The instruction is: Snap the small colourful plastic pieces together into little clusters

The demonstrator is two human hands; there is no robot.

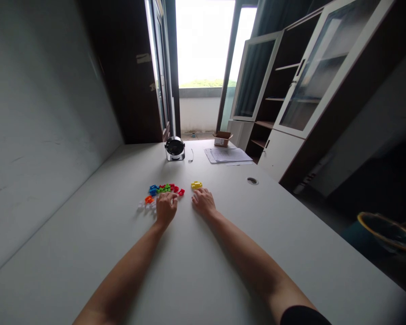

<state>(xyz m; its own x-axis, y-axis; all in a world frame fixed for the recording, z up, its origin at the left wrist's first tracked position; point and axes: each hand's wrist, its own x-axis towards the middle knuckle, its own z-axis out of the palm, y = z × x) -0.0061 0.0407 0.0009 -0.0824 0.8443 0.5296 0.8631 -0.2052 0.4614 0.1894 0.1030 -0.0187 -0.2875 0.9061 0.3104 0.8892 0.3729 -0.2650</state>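
Small plastic pieces lie in a loose group on the white table. Among them are blue pieces, green pieces, red pieces, an orange piece and white pieces. My left hand is over the near right side of this group, its fingers bent, with a gap between thumb and forefinger. It hides part of the group; no held piece shows. A yellow piece lies apart to the right. Just in front of it rests my right hand, fingers loosely curved and apart, seemingly empty.
Farther back stand a round black device on a silver stand, a small cardboard box and papers. A cable hole is set in the table at right. The wall borders the left side; a cabinet stands at right.
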